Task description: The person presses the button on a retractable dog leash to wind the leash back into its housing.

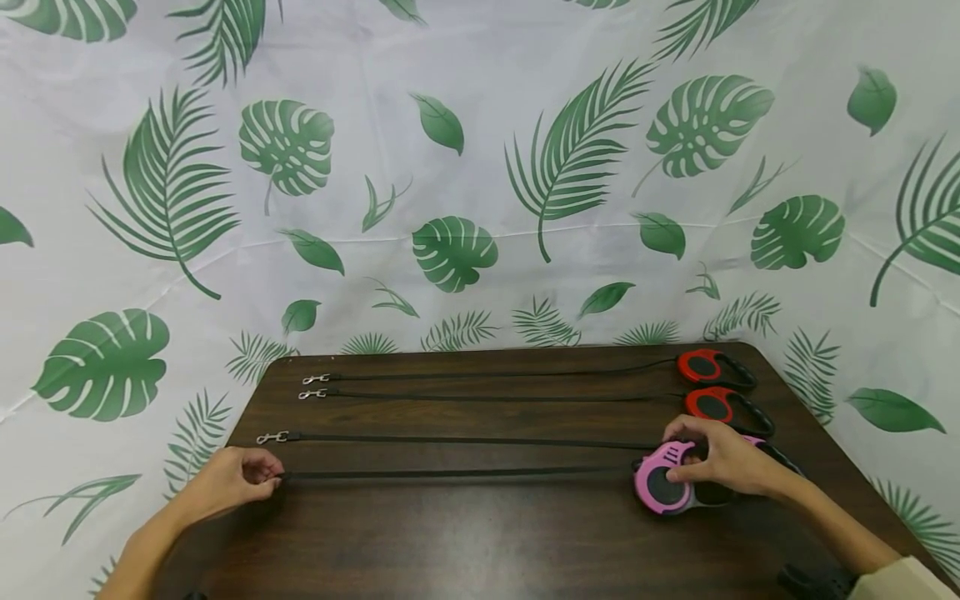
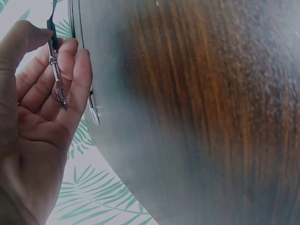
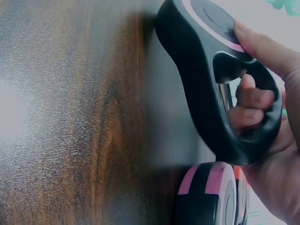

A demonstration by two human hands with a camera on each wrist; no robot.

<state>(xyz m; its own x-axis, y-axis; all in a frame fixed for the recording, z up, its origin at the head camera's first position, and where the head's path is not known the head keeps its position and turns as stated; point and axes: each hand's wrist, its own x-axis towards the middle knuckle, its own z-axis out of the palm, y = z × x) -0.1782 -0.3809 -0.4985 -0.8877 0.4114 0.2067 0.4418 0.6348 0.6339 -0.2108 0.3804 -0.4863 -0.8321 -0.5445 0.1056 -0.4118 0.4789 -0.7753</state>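
Note:
A pink retractable dog leash (image 1: 660, 493) is in my right hand (image 1: 723, 460), thumb on its dark round face; in the right wrist view fingers come through the loop of its black handle (image 3: 194, 98). From it the black strap (image 1: 457, 473) runs straight leftward to my left hand (image 1: 238, 477). There, the thumb and fingers pinch the strap's end beside a metal snap clip (image 2: 57, 79), which lies over the fingers. Just behind, a second pink leash (image 3: 220, 187) is mostly covered by my right hand in the head view, its strap (image 1: 465, 440) drawn out alongside.
Two red retractable leashes (image 1: 701, 365) lie at the table's back right, straps extended left. Metal clips (image 1: 313, 393) end these straps at the left, with the second pink leash's clip (image 1: 273, 437) nearer. Leaf-printed cloth (image 1: 450, 167) hangs behind the brown wooden table (image 1: 465, 542).

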